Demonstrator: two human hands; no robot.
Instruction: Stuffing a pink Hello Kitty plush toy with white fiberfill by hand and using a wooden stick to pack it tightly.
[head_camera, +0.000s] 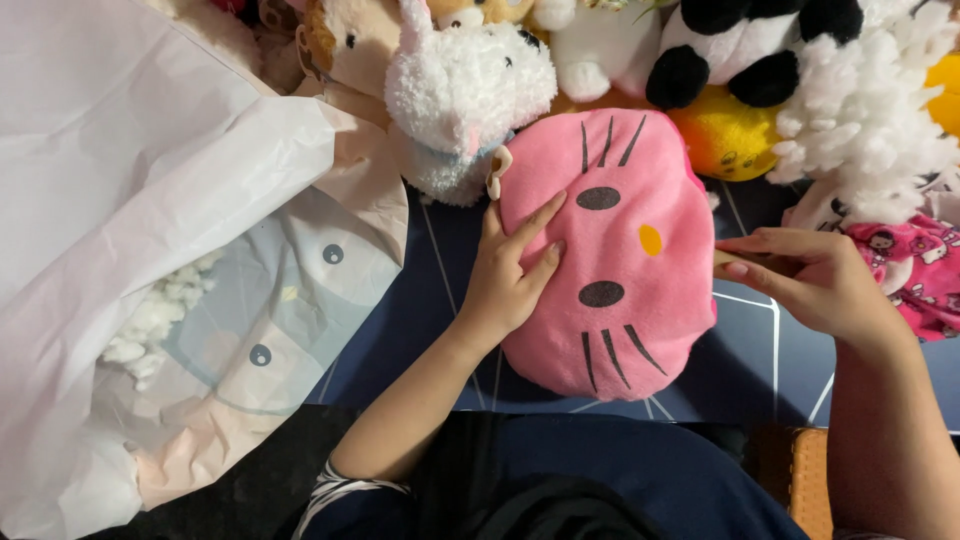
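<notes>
My left fingers (530, 235) press flat on the pink plush (610, 255); right fingers (755, 265) pinch its edge (soft, light, squashy).

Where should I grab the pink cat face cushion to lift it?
Probably by its two long side edges, one hand from each side. The pink cat face cushion lies flat and plump; the left hand already presses its left edge, and the right hand sits at its right edge, both unobstructed.

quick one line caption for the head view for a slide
Left hand pressing flat on a pink cat-face plush while the right hand grips its edge, plush toys behind.
</notes>
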